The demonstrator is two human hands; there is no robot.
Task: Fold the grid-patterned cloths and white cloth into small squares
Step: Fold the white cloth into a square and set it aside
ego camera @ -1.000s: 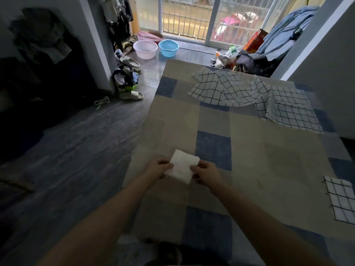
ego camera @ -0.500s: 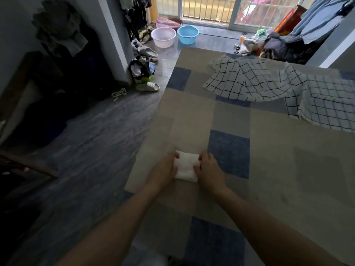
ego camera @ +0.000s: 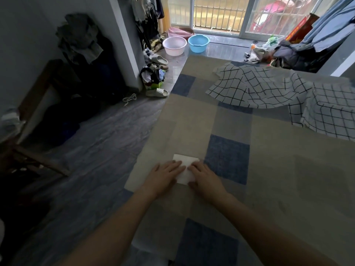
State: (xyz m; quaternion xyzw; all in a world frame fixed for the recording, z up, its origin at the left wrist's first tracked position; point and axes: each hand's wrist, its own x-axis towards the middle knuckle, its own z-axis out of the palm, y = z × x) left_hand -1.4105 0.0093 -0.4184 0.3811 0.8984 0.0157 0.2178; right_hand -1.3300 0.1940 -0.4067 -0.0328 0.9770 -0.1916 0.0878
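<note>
The white cloth (ego camera: 185, 163), folded into a small square, lies flat on the beige and blue patchwork cover (ego camera: 269, 169) near its left edge. My left hand (ego camera: 165, 177) presses on the cloth's left half with straight fingers. My right hand (ego camera: 205, 178) presses flat on its right half, and the two hands hide most of the cloth. A grid-patterned cloth with large checks (ego camera: 249, 87) lies spread and rumpled at the far side. A second one with finer checks (ego camera: 330, 110) overlaps it at the far right.
The cover's left edge drops to a dark tiled floor (ego camera: 86, 169). Slippers (ego camera: 157, 92), a pink basin (ego camera: 174, 45) and a blue basin (ego camera: 198, 42) stand by the barred balcony door. A clothes pile (ego camera: 299, 52) sits at the back right, dark furniture (ego camera: 63, 104) on the left.
The white cloth was held up between both hands; it came down onto the cover and both hands now lie flat on it. The view swung left, so the small folded grid cloth left the frame.
</note>
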